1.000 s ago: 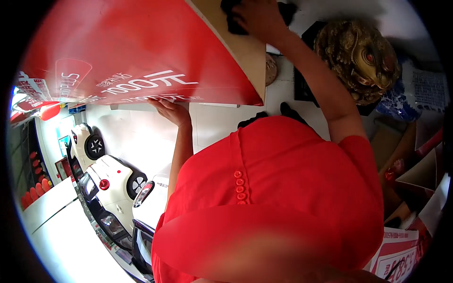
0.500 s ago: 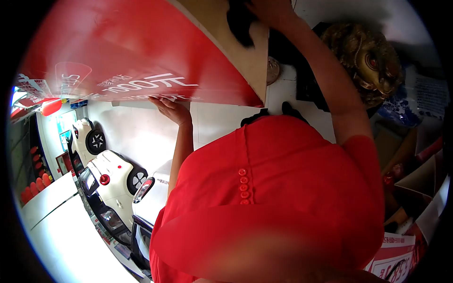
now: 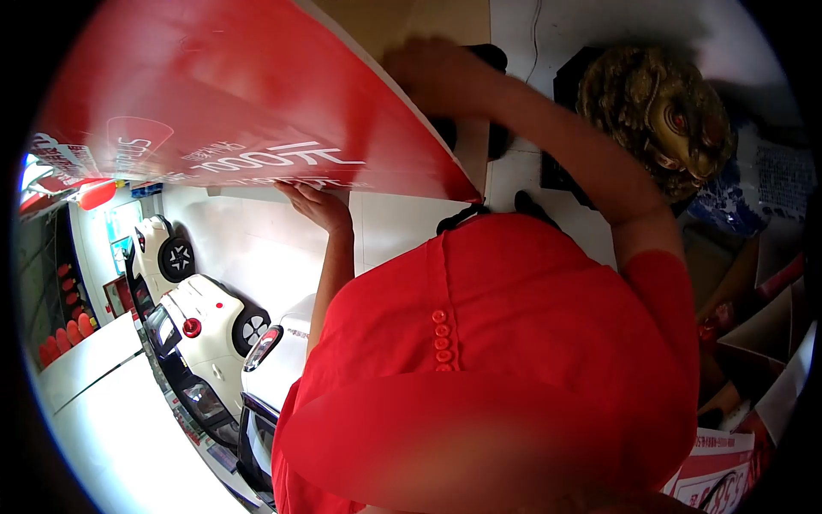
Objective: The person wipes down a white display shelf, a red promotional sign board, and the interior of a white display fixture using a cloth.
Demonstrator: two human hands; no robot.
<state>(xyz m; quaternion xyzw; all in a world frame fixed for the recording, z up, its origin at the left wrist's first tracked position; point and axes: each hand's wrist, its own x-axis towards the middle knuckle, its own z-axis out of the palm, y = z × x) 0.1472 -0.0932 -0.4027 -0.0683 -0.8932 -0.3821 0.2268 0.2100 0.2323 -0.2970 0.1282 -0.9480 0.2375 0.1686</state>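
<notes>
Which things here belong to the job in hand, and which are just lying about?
In the job, judging by the hands:
- Large red printed panel, left hand at its lower edge
- Its brown cardboard back, beneath the blurred right hand

Apparently just around:
- Gold figure
- White cars
- Red-and-white sign, lower right

The red board (image 3: 257, 94) carries white lettering: PLUS inside a rounded outline, and a large figure ending in 000元, its first digit uncertain. Along its lower edge, more characters are too foreshortened to read. The placard (image 3: 715, 467) shows 58 among large, partly hidden digits.
</notes>
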